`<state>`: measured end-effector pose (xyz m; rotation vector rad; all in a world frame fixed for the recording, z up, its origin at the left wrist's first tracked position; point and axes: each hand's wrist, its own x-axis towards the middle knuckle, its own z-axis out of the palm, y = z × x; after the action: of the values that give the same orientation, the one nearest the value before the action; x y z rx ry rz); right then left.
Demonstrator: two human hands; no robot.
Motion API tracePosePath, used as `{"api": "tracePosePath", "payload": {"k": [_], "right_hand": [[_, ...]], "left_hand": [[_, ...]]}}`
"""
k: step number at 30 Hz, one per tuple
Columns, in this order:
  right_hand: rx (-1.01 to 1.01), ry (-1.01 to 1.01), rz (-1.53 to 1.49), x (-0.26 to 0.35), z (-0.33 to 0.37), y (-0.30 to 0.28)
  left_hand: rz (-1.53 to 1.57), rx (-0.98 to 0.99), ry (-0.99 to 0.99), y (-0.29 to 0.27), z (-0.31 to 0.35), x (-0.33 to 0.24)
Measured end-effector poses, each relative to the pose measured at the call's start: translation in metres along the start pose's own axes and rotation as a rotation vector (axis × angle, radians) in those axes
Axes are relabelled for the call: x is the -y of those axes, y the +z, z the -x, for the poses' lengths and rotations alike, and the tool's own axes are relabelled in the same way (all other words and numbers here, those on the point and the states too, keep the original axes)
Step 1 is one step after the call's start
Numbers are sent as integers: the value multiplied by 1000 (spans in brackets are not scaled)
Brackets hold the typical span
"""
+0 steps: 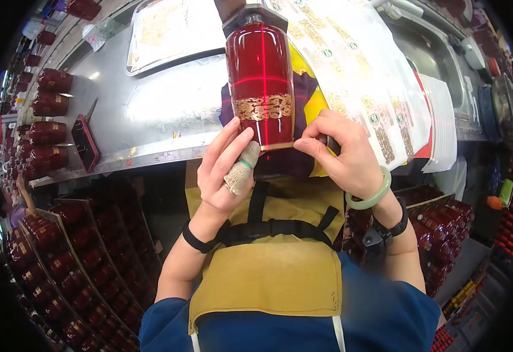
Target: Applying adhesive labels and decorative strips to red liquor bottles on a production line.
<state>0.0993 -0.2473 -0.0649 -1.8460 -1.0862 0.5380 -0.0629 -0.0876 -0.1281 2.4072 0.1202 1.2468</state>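
Your left hand [224,176] rests 2 extended fingers against the lower left side of the red bottle [260,64] at the bench [168,111], while your right hand's [344,149] fingers curl beside its base's right corner, their grip impossible to tell.

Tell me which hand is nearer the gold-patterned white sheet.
Right. The right hand is beside the sheet, lower left; the left hand is farther left, at the bottle.

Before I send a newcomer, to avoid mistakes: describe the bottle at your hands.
By the silvery metal counter, find the left hand. The glossy, round-shouldered red bottle lies at its fingertips. Unlike the red bottles at far left, bright red light lines cross it.
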Motion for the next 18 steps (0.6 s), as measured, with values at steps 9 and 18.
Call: {"api": "tracePosePath", "payload": {"k": [9,18], "right_hand": [[5,24,-2,-5,0,-1],[-2,27,-13,-5,-1,2]], "left_hand": [[-184,45,90,-2,-2,-4],[-52,72,145,3,-17,-1]]}}
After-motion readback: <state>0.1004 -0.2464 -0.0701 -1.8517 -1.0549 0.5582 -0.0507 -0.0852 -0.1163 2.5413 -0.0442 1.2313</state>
